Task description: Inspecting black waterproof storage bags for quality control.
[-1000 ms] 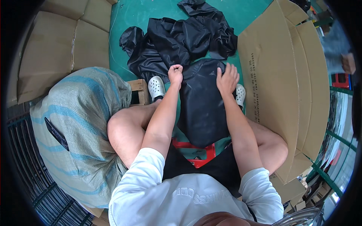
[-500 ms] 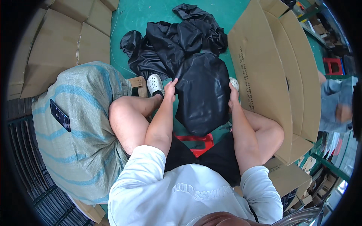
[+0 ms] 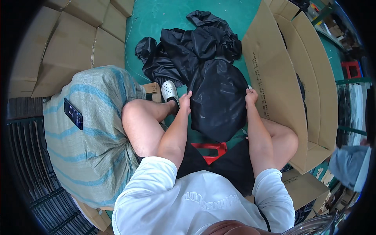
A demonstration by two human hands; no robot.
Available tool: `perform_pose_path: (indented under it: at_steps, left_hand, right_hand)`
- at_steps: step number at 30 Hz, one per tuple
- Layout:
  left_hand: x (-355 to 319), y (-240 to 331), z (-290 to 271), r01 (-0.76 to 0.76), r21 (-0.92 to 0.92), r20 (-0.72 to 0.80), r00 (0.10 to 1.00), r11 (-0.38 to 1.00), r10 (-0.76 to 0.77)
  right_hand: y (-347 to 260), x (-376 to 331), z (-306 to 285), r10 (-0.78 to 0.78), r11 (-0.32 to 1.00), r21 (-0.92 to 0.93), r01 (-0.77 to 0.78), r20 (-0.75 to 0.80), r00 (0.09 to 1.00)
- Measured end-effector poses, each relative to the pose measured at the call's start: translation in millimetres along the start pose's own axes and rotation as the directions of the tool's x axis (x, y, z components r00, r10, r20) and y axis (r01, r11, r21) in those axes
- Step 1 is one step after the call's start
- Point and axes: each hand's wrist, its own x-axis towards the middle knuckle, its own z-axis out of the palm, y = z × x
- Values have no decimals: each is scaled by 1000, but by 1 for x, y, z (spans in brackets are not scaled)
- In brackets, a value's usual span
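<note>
Grip was closed at both sides of the cloth [image 3: 219,103]: the left hand [image 3: 185,102] pinched its left edge, and the right hand [image 3: 252,97] pinched its right edge, slightly higher in the frame. The fingertips behind the edges were mostly hidden, so how much fabric they had gathered could not be told.

The cloth, black, glossy and rounded at its lower end, was spread between the hands, just right of the frame's middle. Its lower end came just above the red frame [image 3: 221,150] between the thighs. At its upper end a heap [image 3: 184,47] of like black fabric lay crumpled on the green floor [image 3: 235,9], at upper middle; whether the two were joined could not be made out.

By the look of the hands, the step in hand was holding the cloth out by its edges, its face fairly smooth with shallow creases. The next move, as far as could be judged, called for an even hold on both edges, so that the slick fabric would not slip or fold inward. To the right stood an open carton [image 3: 270,66], to the left a striped sack [image 3: 94,141] with a phone [image 3: 73,113] on it.
</note>
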Motion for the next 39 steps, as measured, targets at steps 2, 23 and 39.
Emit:
perform_pose_path:
  at_steps: [2,23,39]
  left_hand:
    - [0,-1,16,20,17,38,999,1000,-21]
    - [129,74,71,204,193,23,977,960,-212]
    - [34,12,5,-91,353,75,995,931,69]
  right_hand:
    - [24,13,-4,-44,999,-28,43,-33,998]
    - [9,54,42,305,807,348,-477,447,841]
    - [-28,-36,-15,470,758,330,-562,321,822]
